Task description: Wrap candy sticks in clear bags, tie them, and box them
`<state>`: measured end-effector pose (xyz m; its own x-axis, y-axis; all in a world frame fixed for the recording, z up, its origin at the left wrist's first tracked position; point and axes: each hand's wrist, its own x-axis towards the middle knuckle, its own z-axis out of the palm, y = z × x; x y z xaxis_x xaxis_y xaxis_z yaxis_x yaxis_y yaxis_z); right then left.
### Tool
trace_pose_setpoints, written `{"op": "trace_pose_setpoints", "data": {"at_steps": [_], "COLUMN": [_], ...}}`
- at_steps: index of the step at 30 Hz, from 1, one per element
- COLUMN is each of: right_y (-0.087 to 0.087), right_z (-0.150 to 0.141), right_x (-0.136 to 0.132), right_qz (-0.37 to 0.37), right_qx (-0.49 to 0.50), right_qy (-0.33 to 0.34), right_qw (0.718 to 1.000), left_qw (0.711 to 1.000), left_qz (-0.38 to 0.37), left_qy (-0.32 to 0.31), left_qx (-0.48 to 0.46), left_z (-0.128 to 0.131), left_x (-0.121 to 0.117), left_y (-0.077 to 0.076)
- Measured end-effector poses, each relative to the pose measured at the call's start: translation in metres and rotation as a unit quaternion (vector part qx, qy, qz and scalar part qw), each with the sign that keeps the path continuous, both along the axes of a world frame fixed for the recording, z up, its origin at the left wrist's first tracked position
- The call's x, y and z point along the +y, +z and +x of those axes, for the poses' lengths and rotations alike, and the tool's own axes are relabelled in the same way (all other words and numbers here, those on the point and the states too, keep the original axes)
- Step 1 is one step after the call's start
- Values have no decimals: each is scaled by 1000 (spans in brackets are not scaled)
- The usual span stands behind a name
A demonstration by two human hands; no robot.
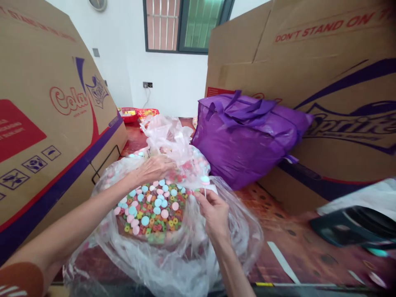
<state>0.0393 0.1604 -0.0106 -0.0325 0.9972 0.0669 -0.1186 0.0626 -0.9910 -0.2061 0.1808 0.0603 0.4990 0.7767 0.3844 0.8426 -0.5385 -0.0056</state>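
Note:
A large clear plastic bag (pixel 148 264) lies open on the table. In it are pink and blue candies (pixel 157 202) with small coloured rings (pixel 157 227). My left hand (pixel 159 167) reaches across the far side of the candies, against a thin white plastic bag (pixel 168 138); its fingertips are blurred and partly covered. My right hand (pixel 215 210) is closed in a pinch at the right of the candies. A thin white stick with a blue-and-white top, like a lollipop (pixel 205 181), stands up at its fingers. Small red and green bits show beside the thumb.
A stuffed purple carry bag (pixel 241 136) stands at the right. Tall cardboard boxes rise on the left (pixel 62 103) and right (pixel 309 82). A red basket (pixel 128 115) and a red packet (pixel 148 113) lie at the back. A dark cup-like object (pixel 352 227) is at far right.

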Motion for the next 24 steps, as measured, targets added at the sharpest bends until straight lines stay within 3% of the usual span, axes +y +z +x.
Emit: {"op": "trace_pose_setpoints", "data": {"at_steps": [4, 8, 11, 13, 16, 18, 21, 24], "right_y": [48, 93, 115, 124, 127, 122, 99, 61], "right_z": [4, -18, -49, -67, -76, -65, -36, -7], "right_x": [-16, -21, 3, 29, 60, 62, 38, 3], "right_qz": [100, 262, 363, 380, 341, 337, 329, 262], "right_qx": [-28, -113, -180, -243, -330, -332, -274, -235], "right_qy": [-13, -8, 2, -6, -41, -86, -94, -45], "right_qw": [995, 959, 914, 892, 879, 877, 899, 935], "left_qw": [997, 997, 998, 998, 999, 1000, 999, 995], "left_qz": [-33, -56, -49, -43, -28, -23, -32, -31], "left_qy": [-34, -35, -23, -16, -6, -1, 25, 75], "left_qx": [57, 36, 29, 39, 31, 13, -18, -55], "left_z": [18, 29, 30, 28, 22, 18, 15, 13], "left_x": [-12, -13, -15, -19, -27, -32, -36, -37], "left_y": [-18, -32, -36, -36, -37, -38, -39, -36]}}
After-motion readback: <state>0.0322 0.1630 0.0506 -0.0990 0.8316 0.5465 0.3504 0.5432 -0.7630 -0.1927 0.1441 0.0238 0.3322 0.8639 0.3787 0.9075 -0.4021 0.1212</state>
